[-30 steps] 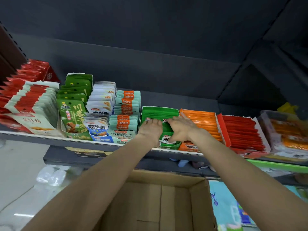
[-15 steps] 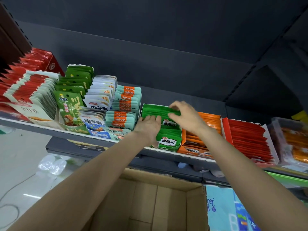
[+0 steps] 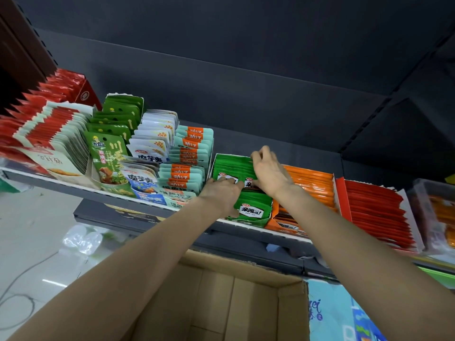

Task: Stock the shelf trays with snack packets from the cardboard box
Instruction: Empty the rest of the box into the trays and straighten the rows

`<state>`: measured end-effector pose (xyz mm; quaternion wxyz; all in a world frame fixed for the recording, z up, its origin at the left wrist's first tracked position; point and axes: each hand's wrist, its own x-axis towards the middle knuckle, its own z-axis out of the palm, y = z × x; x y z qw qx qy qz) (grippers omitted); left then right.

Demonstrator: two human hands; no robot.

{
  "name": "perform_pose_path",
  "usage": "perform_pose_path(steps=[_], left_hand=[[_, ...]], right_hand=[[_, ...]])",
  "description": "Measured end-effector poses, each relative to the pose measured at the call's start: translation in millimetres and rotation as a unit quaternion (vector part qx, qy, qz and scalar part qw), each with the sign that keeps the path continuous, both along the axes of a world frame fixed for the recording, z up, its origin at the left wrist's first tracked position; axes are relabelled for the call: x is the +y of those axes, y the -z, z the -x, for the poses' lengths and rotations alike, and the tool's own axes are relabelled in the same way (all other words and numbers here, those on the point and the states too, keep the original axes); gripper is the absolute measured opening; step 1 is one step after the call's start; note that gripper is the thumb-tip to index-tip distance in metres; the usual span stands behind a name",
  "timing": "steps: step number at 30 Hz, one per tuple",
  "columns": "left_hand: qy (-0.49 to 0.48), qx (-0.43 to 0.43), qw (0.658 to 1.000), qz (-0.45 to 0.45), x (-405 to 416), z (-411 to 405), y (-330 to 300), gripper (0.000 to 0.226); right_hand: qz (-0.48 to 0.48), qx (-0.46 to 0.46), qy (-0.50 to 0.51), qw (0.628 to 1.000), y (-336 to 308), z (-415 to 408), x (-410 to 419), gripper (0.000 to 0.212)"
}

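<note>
A green display tray (image 3: 256,221) full of green snack packets (image 3: 251,209) stands on the shelf, centre of view. My left hand (image 3: 222,193) lies on the packets at the tray's left side, fingers curled over their tops. My right hand (image 3: 268,171) reaches deeper, its fingers curled over the rear packets near the tray's back wall. An open cardboard box (image 3: 293,291) sits below my arms; the part of its floor that shows is bare.
Orange packets (image 3: 310,185) and red packets (image 3: 376,212) fill trays to the right. Teal-orange (image 3: 187,166), white-blue (image 3: 150,153), green (image 3: 108,153) and red-white packets (image 3: 49,134) crowd the left. The shelf edge (image 3: 73,190) runs below. Another dark shelf hangs overhead.
My right hand has moved from the front of the green packets toward the back of the tray. The left hand stays on the packets' left side. The view has tilted.
</note>
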<state>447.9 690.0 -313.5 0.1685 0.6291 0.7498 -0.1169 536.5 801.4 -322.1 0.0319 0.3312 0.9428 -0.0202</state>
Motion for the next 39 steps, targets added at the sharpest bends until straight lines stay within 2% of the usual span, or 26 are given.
perform_pose_path(steps=[4, 11, 21, 28, 33, 39], left_hand=[[-0.005, -0.001, 1.0, -0.007, -2, -2, 1, 0.069], [-0.009, 0.005, 1.0, -0.022, -3, -2, 1, 0.065], [-0.009, 0.006, 0.999, -0.033, -4, -3, 5, 0.066], [-0.011, 0.006, 0.999, -0.043, -7, -4, 5, 0.062], [-0.004, 0.015, 0.999, -0.04, -4, -5, 5, 0.063], [0.025, 0.082, 0.993, -0.083, -7, -7, 5, 0.056]], right_hand=[[-0.014, 0.004, -0.017, 1.0, 0, 1, -1, 0.065], [-0.035, 0.01, -0.02, 0.999, 1, -1, 0, 0.053], [-0.029, -0.011, 0.005, 1.0, -3, 3, 0, 0.051], [0.064, -0.016, 0.007, 0.998, -11, 1, 2, 0.048], [0.151, -0.068, -0.029, 0.986, -31, -2, 16, 0.044], [0.149, -0.059, -0.047, 0.986, -32, 0, 17, 0.041]])
